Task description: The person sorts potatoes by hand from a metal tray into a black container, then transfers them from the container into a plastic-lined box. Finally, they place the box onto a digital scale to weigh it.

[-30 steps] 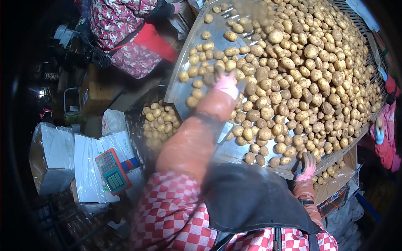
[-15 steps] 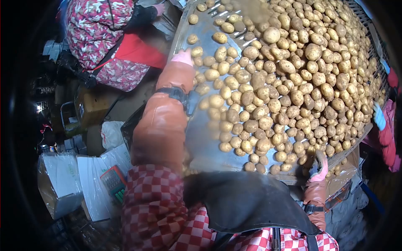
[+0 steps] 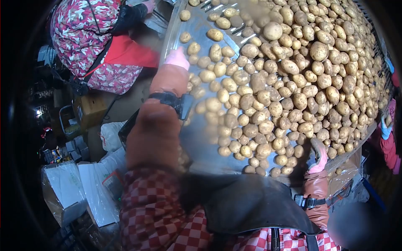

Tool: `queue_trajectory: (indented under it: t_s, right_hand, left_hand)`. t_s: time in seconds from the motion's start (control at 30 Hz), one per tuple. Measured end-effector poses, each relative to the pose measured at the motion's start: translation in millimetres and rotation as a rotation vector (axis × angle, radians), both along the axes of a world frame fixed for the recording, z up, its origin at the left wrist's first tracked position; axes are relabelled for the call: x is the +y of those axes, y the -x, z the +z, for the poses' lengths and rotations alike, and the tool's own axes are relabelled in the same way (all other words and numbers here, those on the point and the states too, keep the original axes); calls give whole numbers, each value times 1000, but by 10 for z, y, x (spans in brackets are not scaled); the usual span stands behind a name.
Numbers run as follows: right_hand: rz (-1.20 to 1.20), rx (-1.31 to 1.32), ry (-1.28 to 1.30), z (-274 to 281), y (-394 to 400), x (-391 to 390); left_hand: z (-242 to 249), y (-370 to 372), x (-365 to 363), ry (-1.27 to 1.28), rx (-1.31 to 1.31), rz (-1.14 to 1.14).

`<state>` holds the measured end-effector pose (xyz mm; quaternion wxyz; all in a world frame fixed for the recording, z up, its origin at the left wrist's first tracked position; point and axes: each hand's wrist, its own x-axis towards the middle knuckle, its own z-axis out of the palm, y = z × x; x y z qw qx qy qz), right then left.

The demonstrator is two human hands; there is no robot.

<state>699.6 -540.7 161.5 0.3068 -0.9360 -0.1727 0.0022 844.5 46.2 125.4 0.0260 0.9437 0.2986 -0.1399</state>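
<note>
Sorting potatoes [image 3: 293, 83] heaped on the metal bench [image 3: 201, 142]: left hand [image 3: 177, 58] lies flat, holding nothing, at the far edge, right hand [image 3: 319, 155] open at the near edge; best swept gently, lest potatoes roll off.

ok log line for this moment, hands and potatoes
left hand at metal table edge by potatoes | right hand at near edge | grip unclear

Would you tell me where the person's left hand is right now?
In the head view, the left hand sits upper left of centre at the metal table's left edge, beside the potatoes.
</note>
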Motion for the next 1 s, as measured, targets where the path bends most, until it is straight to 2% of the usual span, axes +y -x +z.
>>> queue_trajectory:
  t_s: [0.13,0.2,0.33,0.4,0.43,0.5,0.53,0.6,0.67,0.7,0.73,0.87,0.9,0.97,1.0]
  right_hand:
    - [-29,-80,28,-13,-26,9]
    - [-35,-63,32,-42,-26,-12]
    - [-71,-92,63,9,-46,102]
    - [-80,-112,59,5,-37,129]
    - [-86,-123,56,3,-27,133]
    - [-119,-107,65,-15,4,139]
    - [-135,-100,68,-24,32,134]
    - [-125,-78,103,-120,78,25]
    - [-130,-77,95,-157,107,-7]
    - [-138,-87,71,-155,111,-7]
    - [-144,-96,46,-141,110,-15]
    - [-156,-75,41,-122,97,-105]
    - [-140,-105,52,-82,78,-57]
    - [-120,-116,53,-67,74,-35]
    - [-116,-103,45,-93,80,-38]
  left_hand:
    - [396,-339,0,-17,-158,-21]
    - [345,-592,87,30,-238,4]
    - [31,-1000,147,-89,20,-135]
    - [429,-799,-167,-313,265,-502]
    - [560,-792,-259,-341,352,-554]
    - [525,-861,-260,-270,317,-426]
    - [329,-937,-155,-168,196,-248]
    - [129,-988,-2,-69,65,-97]
    - [35,-967,121,-71,49,-147]
    - [-52,-926,177,-67,-47,-146]
    - [42,-894,119,-32,-70,-144]
    - [563,-200,-146,78,-185,-156]
    - [561,134,-136,68,-289,-197]
    - [675,864,-159,90,-331,-190]
    - [779,1190,-198,124,-273,-144]
